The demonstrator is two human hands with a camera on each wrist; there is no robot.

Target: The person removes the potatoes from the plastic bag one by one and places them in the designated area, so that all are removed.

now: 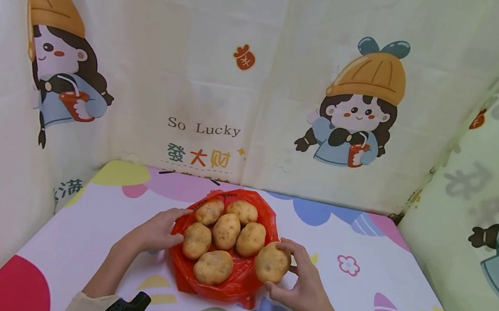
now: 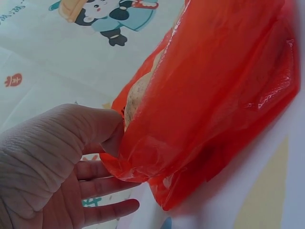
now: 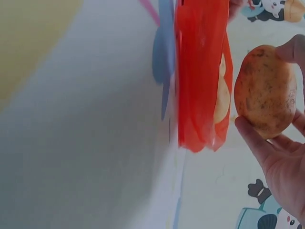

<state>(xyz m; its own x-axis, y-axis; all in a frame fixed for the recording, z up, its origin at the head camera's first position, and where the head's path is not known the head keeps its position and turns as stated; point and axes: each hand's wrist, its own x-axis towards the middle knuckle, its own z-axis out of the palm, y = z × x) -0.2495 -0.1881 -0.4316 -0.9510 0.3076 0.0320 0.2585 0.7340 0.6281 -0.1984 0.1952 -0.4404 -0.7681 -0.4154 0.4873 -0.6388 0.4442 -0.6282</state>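
A red plastic bag (image 1: 237, 283) lies spread out on the table with its mouth rolled open. Several potatoes (image 1: 226, 231) rest inside it. My left hand (image 1: 159, 231) is at the bag's left rim and pinches its edge; in the left wrist view the thumb (image 2: 112, 136) goes over the rim, while the other fingers extend below and beside it. At the bag's right side my right hand (image 1: 303, 284) grips one potato (image 1: 272, 262) between thumb and fingers. The right wrist view shows this potato (image 3: 265, 90) held apart from the bag.
The table (image 1: 343, 304) wears a white cloth with coloured prints. Printed curtains (image 1: 275, 143) with cartoon figures enclose its back and both sides. A black strap device (image 1: 127, 306) sits on the left wrist over a beige sleeve (image 1: 88, 309).
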